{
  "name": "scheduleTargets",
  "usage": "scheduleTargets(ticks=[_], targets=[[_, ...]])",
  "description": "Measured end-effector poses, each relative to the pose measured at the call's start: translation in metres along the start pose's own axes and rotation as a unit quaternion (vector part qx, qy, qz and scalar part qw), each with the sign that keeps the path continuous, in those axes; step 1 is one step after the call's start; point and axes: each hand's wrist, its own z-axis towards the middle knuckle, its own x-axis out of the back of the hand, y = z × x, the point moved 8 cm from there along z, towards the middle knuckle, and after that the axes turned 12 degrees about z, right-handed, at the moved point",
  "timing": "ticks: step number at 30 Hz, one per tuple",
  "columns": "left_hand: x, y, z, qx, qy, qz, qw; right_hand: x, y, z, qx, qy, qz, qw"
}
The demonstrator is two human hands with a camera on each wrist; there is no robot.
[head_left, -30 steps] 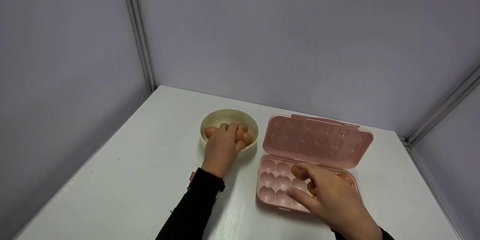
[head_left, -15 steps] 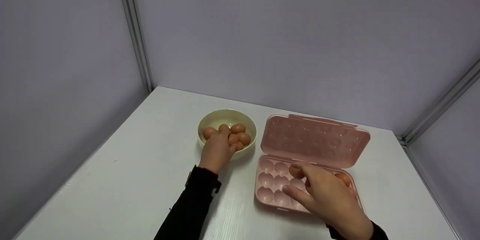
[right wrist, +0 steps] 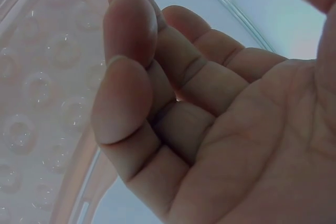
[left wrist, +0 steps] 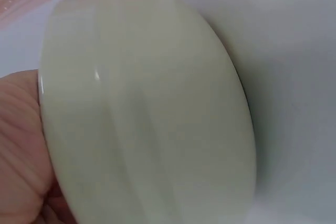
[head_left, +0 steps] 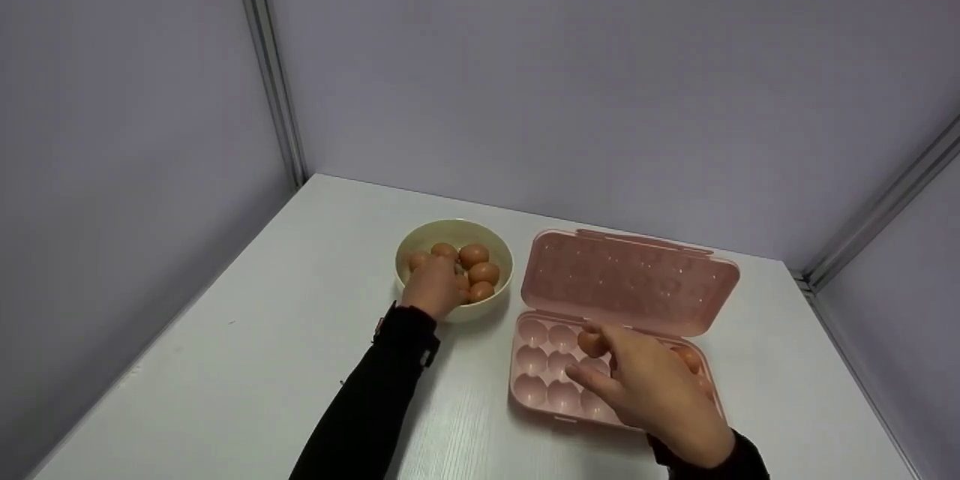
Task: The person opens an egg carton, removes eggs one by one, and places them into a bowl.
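A cream bowl (head_left: 446, 232) holds several brown eggs (head_left: 484, 273). My left hand (head_left: 433, 287) reaches over its near-left rim, fingers down among the eggs. In the left wrist view the bowl's outer wall (left wrist: 157, 103) hides those fingers, so I cannot tell if they grip an egg. My right hand (head_left: 652, 386) hovers over a pink egg box (head_left: 562, 394), thumb held apart and fingers loosely bent. Past its index fingertip an egg (head_left: 591, 343) shows at the box's back row. No egg shows against the palm (right wrist: 252, 140) in the right wrist view.
The box's hinged lid (head_left: 626, 281) stands raised at the back. More eggs (head_left: 688, 360) sit in its right end, partly behind my right hand; the cups at its left end are bare. Grey walls (head_left: 600, 90) border the white table (head_left: 247, 360).
My left hand has drawn toward the bowl's near-left side and sunk lower, and eggs there have shifted. The right hand stays nearly in place over the box.
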Motion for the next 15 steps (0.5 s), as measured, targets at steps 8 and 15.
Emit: scheduleTargets(ticks=[8, 15], targets=[[-0.001, 0.002, 0.004, 0.018, 0.009, 0.001, 0.9998, -0.004, 0.012, 0.006, -0.037, -0.015, -0.008, 0.999], [0.003, -0.002, 0.011, 0.021, 0.038, 0.066, 0.9969, -0.006, 0.016, 0.01, -0.042, -0.02, -0.002, 0.999]])
